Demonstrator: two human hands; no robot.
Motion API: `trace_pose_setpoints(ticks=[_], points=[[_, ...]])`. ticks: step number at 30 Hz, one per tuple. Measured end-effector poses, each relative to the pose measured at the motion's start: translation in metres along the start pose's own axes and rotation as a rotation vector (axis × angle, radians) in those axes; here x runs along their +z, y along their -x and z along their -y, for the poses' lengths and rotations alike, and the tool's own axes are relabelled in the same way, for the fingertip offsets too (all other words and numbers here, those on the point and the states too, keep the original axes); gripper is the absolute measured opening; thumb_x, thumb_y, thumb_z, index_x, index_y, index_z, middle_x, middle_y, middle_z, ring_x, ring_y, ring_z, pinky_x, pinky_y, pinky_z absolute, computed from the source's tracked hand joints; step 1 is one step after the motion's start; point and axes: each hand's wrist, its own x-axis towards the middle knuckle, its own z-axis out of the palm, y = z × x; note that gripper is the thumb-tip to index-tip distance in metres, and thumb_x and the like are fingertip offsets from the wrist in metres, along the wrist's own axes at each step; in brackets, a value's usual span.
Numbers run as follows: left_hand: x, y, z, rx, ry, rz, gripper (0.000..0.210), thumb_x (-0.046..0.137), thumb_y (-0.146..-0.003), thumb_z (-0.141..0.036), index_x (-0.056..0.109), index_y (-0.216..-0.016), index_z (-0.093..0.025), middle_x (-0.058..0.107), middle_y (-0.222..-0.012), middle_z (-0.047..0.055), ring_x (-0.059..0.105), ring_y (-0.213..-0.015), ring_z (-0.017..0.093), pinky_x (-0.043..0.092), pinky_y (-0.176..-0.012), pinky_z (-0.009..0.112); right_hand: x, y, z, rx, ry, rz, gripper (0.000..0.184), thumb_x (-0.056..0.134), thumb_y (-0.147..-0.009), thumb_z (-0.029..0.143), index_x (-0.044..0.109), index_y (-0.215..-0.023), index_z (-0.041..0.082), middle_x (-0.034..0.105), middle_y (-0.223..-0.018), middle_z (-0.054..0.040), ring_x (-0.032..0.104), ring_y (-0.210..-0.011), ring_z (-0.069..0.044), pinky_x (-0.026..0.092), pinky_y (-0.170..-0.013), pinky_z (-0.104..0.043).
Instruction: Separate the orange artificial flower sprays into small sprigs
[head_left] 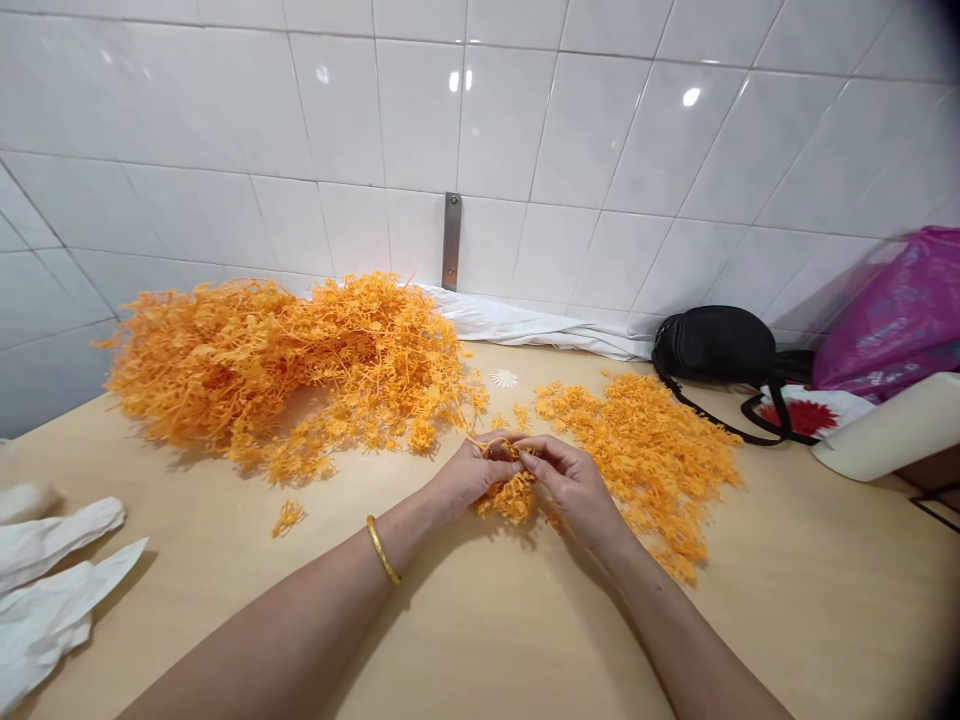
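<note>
My left hand (480, 472) is closed on an orange artificial flower sprig (512, 500), with its thumb and fingers pinching the stems. Beside it, my right hand (570, 482) pinches the same sprig from the other side, and the fingertips of both hands nearly meet. The frilly orange blossoms hang below the fingers, close over the table (480, 640). A large heap of orange sprigs (285, 360) lies to the left, reaching almost to my left hand. To the right spreads a flatter pile of loose orange blossoms (645, 450), next to my right hand.
A small orange piece (288, 517) lies left of my left forearm. White cloths (60, 580) rest at the left edge. A white paper-like flower (504, 378) is near the wall. At the right are a black bag (716, 345), a purple plastic bag (896, 315) and a pale roll (892, 428).
</note>
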Motion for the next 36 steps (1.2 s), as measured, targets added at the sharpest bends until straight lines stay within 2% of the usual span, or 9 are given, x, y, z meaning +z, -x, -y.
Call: trace_pose_setpoints(ticks=[2, 4, 9, 13, 15, 19, 24, 29, 36], points=[[0.0, -0.003, 0.002, -0.029, -0.038, -0.022, 0.015, 0.068, -0.053, -0.017, 0.058, -0.063, -0.011, 0.054, -0.055, 0.0, 0.049, -0.052, 0.009, 0.036, -0.052, 0.022, 0.0, 0.0, -0.005, -0.016, 0.098, -0.077, 0.018, 0.052, -0.074, 0.03, 0.063, -0.083, 0.018, 0.062, -0.086, -0.0047, 0.056, -0.078, -0.017, 0.043, -0.066, -0.027], [0.0, -0.004, 0.004, -0.065, -0.093, -0.056, 0.017, 0.067, -0.054, -0.019, 0.052, -0.051, -0.012, 0.046, -0.045, -0.003, 0.041, -0.044, 0.006, 0.03, -0.047, 0.021, 0.002, 0.001, -0.008, -0.029, 0.209, -0.151, 0.017, 0.051, -0.074, 0.031, 0.061, -0.078, 0.018, 0.06, -0.075, -0.0022, 0.054, -0.068, -0.014, 0.041, -0.059, -0.024], [0.007, 0.0, 0.001, -0.092, -0.089, -0.063, 0.023, 0.067, -0.053, -0.019, 0.047, -0.045, -0.012, 0.043, -0.043, -0.004, 0.037, -0.041, 0.004, 0.027, -0.043, 0.019, -0.004, -0.004, -0.01, -0.025, 0.357, -0.316, 0.021, 0.051, -0.073, 0.034, 0.053, -0.062, 0.017, 0.047, -0.052, 0.0033, 0.041, -0.049, -0.009, 0.033, -0.046, -0.021], [0.003, 0.005, -0.002, -0.213, -0.037, -0.037, 0.013, 0.067, -0.052, -0.016, 0.055, -0.054, -0.011, 0.052, -0.048, 0.0, 0.045, -0.042, 0.007, 0.033, -0.043, 0.02, -0.032, -0.015, -0.009, 0.037, 0.197, -0.722, 0.022, 0.053, -0.07, 0.038, 0.046, -0.062, 0.019, 0.041, -0.047, 0.0061, 0.038, -0.041, -0.008, 0.031, -0.04, -0.021], [-0.003, 0.004, -0.003, -0.219, 0.042, -0.076, 0.012, 0.067, -0.053, -0.015, 0.055, -0.056, -0.011, 0.052, -0.048, 0.0, 0.046, -0.041, 0.008, 0.034, -0.043, 0.02, -0.041, -0.017, -0.008, 0.054, 0.105, -0.803, 0.023, 0.053, -0.07, 0.04, 0.044, -0.064, 0.019, 0.042, -0.048, 0.0064, 0.039, -0.039, -0.007, 0.033, -0.039, -0.021], [-0.012, -0.003, -0.004, -0.166, 0.249, -0.202, 0.013, 0.063, -0.054, -0.007, 0.054, -0.062, -0.012, 0.055, -0.054, 0.0, 0.052, -0.047, 0.01, 0.041, -0.048, 0.023, -0.036, -0.014, -0.004, 0.049, 0.096, -0.535, 0.023, 0.052, -0.071, 0.04, 0.049, -0.073, 0.018, 0.056, -0.068, 0.0, 0.049, -0.05, -0.008, 0.042, -0.05, -0.023], [-0.014, -0.001, -0.007, -0.191, 0.208, -0.115, 0.014, 0.058, -0.052, -0.003, 0.057, -0.064, -0.011, 0.056, -0.056, 0.001, 0.054, -0.051, 0.011, 0.041, -0.05, 0.023, -0.023, -0.008, 0.0, 0.118, 0.076, -0.356, 0.019, 0.052, -0.071, 0.036, 0.052, -0.078, 0.018, 0.047, -0.06, 0.0039, 0.044, -0.049, -0.007, 0.037, -0.048, -0.02], [-0.011, 0.003, -0.008, -0.173, 0.134, -0.102, 0.012, 0.06, -0.052, -0.006, 0.058, -0.062, -0.011, 0.055, -0.055, 0.0, 0.051, -0.047, 0.009, 0.038, -0.048, 0.021, -0.012, -0.005, 0.001, 0.18, -0.025, -0.164, 0.033, 0.047, -0.074, 0.047, 0.055, -0.085, 0.016, 0.036, -0.055, 0.0057, 0.037, -0.045, -0.007, 0.033, -0.044, -0.02], [-0.009, -0.001, 0.0, -0.073, 0.153, -0.133, 0.021, 0.066, -0.047, -0.006, 0.053, -0.061, -0.014, 0.052, -0.052, -0.003, 0.05, -0.046, 0.009, 0.04, -0.05, 0.022, 0.007, 0.0, -0.003, 0.201, 0.074, 0.095, 0.039, 0.058, -0.068, 0.043, 0.054, -0.099, 0.018, 0.05, -0.058, 0.0035, 0.042, -0.046, -0.008, 0.032, -0.043, -0.02]])
